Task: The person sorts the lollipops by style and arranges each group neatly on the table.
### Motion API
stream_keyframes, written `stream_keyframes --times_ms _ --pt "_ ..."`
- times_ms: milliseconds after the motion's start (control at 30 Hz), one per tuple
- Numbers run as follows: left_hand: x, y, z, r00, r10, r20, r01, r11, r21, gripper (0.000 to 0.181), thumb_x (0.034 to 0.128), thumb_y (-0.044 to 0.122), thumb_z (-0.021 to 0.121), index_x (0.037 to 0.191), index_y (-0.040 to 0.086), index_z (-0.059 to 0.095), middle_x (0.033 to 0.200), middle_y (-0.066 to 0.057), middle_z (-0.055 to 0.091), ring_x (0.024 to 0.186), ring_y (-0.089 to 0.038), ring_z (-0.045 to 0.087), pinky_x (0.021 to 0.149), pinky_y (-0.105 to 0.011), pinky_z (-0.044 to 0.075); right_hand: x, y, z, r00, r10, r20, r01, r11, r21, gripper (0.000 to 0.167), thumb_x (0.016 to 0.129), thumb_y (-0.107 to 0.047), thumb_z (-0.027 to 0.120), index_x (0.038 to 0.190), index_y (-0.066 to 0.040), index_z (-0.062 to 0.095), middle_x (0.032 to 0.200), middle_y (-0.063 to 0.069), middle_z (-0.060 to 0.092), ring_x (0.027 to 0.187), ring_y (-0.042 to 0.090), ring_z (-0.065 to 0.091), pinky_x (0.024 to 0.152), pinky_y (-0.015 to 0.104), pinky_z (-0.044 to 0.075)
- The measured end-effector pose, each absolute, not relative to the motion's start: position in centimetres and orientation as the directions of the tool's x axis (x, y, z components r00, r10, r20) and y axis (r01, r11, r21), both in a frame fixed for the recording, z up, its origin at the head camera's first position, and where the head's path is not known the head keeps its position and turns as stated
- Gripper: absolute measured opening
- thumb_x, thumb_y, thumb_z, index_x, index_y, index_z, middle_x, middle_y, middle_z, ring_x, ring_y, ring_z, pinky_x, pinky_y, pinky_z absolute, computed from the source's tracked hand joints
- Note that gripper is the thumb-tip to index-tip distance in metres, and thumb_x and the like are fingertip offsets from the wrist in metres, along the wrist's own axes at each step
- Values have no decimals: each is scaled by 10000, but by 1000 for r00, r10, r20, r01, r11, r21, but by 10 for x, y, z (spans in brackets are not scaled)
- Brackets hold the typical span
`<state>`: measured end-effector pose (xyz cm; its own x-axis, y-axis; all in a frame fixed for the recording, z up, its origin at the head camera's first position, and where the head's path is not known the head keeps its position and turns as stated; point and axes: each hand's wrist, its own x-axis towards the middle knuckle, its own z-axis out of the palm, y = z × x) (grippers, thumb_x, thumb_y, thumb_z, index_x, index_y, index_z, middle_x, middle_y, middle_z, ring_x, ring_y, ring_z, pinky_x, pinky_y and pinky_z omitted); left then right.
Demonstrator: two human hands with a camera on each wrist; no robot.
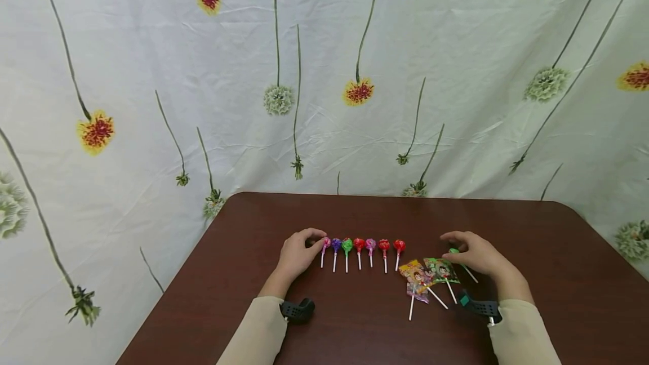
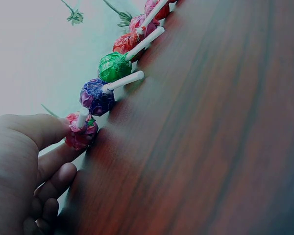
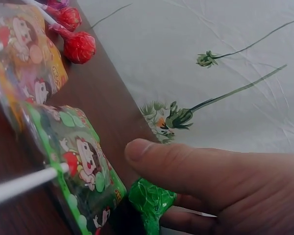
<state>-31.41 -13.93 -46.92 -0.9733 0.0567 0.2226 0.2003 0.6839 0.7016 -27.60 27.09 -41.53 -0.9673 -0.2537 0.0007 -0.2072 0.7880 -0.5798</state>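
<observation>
Several wrapped lollipops stand side by side in a row on the brown table, sticks toward the person. My left hand (image 1: pixel 297 253) pinches the pink lollipop (image 2: pixel 81 131) at the row's left end between thumb and fingers; beside it are a purple one (image 2: pixel 97 96) and a green one (image 2: pixel 114 67). At the right, my right hand (image 1: pixel 478 253) is over a separate green lollipop (image 3: pixel 151 197), thumb above it and fingers behind; whether they grip it is unclear. Left of that hand lie flat-packed lollipops, one in a green wrapper (image 3: pixel 85 164) and one in an orange wrapper (image 1: pixel 412 271).
The dark brown table (image 1: pixel 355 320) has rounded far corners. Behind it hangs a pale cloth (image 1: pixel 324 128) printed with flowers. A red lollipop (image 1: pixel 399 246) forms the row's right end, just above the flat packs.
</observation>
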Motion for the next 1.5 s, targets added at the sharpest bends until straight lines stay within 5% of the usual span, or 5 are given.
stream_keyframes --times_ms 600,1333,1500 --pt "-315 -140 -469 -973 59 222 201 689 697 155 943 307 688 1087 283 741 982 47 710 864 -125 576 768 -330 445 -278 275 -422 -974 -225 -8 -174 775 -607 183 906 -72 679 1086 -65 711 1187 235 652 943 288 630 756 448 530" --pt "-315 -139 -469 -976 47 214 188 682 707 146 938 321 694 1073 294 742 965 58 706 852 -128 569 776 -320 440 -278 267 -419 -979 -193 67 -196 800 -567 156 951 -145 653 1087 -105 719 1225 237 655 1093 427 607 839 563 516" --pt "-314 -140 -469 -973 59 224 203 682 702 149 942 304 689 1077 276 745 961 54 708 838 -121 565 755 -320 436 -280 264 -417 -979 -180 93 -201 799 -566 183 958 -159 650 1120 -104 716 1223 233 657 977 344 639 755 471 515"
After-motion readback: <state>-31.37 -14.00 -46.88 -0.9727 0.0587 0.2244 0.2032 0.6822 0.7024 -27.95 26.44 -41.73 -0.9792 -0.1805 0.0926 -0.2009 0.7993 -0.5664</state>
